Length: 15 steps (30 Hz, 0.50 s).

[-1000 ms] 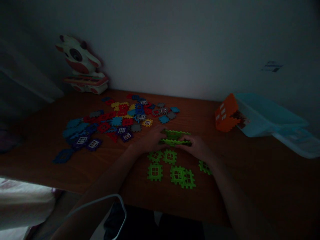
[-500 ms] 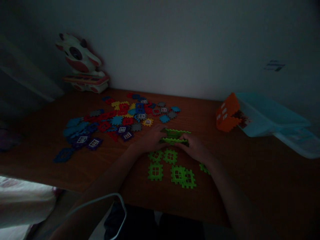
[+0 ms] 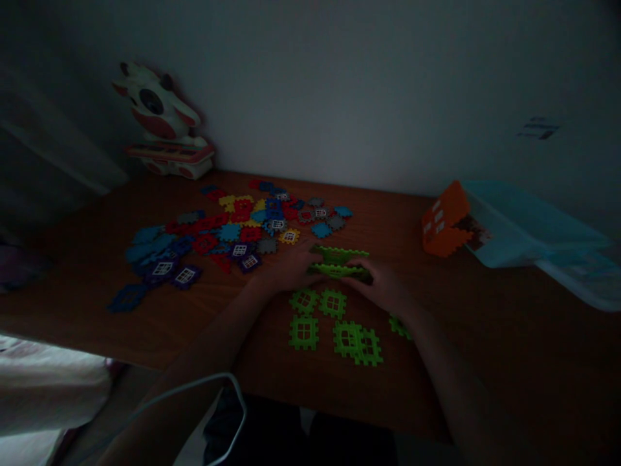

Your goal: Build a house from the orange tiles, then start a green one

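My left hand (image 3: 297, 266) and my right hand (image 3: 381, 281) grip opposite ends of some joined green interlocking panels (image 3: 336, 270), which stand on edge on the table. The left fingers close round the panels' left end; the right thumb and fingers pinch the near panel at its right. A second toothed edge shows behind the near one. Closer to me lie loose green window panels: one (image 3: 304, 332) on its own, one (image 3: 332, 303) below the held panels, and an overlapping pair (image 3: 358, 342). Another green panel (image 3: 400, 325) is partly covered by my right forearm.
Across the left of the wooden table (image 3: 194, 330) spreads a pile of red, blue, yellow, grey and purple pieces (image 3: 230, 232). A cow-shaped toy keyboard (image 3: 167, 155) stands at the back left. At right are an orange panel house (image 3: 444, 220) and a light-blue bin (image 3: 533, 226). A pale cable (image 3: 237, 388) crosses near my left forearm.
The whole view has shifted slightly. Both hands still hold the green panels in nearly the same place, with only a small movement of the right fingers.
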Motion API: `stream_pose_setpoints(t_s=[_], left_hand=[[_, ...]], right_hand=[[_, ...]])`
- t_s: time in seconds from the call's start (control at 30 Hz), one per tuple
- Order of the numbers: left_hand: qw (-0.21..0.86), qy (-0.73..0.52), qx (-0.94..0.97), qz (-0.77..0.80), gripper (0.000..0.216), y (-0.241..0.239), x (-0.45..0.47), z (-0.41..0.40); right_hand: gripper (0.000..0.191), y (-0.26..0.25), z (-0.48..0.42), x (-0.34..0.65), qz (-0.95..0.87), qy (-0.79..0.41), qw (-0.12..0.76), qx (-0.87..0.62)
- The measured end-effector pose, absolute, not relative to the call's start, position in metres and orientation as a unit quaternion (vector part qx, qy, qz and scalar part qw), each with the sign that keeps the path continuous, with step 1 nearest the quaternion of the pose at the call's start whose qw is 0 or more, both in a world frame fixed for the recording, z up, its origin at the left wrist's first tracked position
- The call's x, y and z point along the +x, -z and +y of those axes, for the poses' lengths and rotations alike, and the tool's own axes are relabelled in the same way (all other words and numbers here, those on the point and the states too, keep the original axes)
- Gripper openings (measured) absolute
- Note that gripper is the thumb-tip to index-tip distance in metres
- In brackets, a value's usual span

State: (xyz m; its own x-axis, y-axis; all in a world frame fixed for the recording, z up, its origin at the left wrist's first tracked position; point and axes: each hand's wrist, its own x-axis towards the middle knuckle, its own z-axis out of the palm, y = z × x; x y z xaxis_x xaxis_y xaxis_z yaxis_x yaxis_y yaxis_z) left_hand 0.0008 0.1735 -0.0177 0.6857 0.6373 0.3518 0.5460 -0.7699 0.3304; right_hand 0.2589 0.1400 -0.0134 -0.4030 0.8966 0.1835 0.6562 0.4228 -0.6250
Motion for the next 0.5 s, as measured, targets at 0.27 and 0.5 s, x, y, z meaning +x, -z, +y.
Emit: stream_pose_setpoints(t_s=[0.27,0.5], left_hand=[[0.085,-0.245,0.899,0.353,0.025,0.016,-0.013,0.182],[0.088,-0.257,0.889,0.367,0.03,0.015,-0.014,0.181]], right_hand=[[0.033,0.002,0.142,0.268,-0.792,-0.23,0.233,-0.515],[0.044,-0.017,0.138,0.285,-0.753,-0.253,0.183,-0.579]])
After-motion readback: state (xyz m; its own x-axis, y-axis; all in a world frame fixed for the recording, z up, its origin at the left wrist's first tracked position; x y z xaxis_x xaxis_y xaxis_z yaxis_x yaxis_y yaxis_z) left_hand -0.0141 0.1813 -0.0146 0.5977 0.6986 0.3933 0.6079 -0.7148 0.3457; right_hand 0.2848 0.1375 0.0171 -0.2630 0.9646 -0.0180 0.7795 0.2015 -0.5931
